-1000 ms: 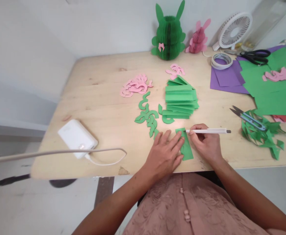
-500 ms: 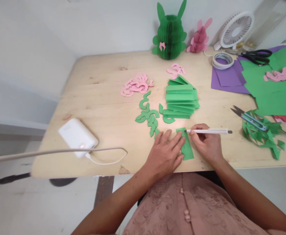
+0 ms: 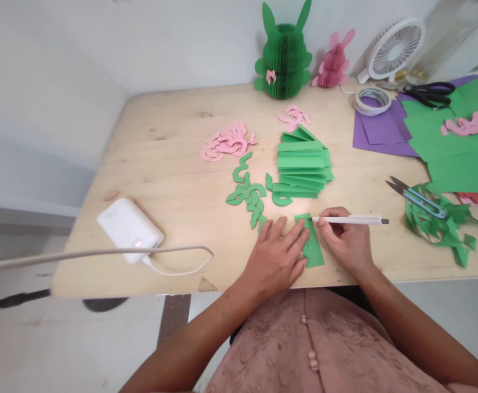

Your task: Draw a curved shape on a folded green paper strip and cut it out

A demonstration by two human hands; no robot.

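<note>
A small green paper strip (image 3: 314, 252) lies near the table's front edge. My left hand (image 3: 277, 254) rests flat with fingers spread, its fingertips pressing on the strip's left side and hiding part of it. A white pen (image 3: 355, 219) is pinched in my right hand (image 3: 347, 240), its tip touching the upper part of the strip. Curved green paper cutouts (image 3: 253, 196) lie just beyond my left fingertips. Behind the strip is a pile of folded green paper pieces (image 3: 302, 164).
Pink cutouts (image 3: 228, 143) lie farther back. Small scissors (image 3: 419, 199) rest on green scraps (image 3: 462, 248) at the right. A power bank (image 3: 130, 226) with a cable is at the left. Paper rabbits (image 3: 285, 63), a tape roll (image 3: 372, 102) and a fan (image 3: 396, 52) stand at the back.
</note>
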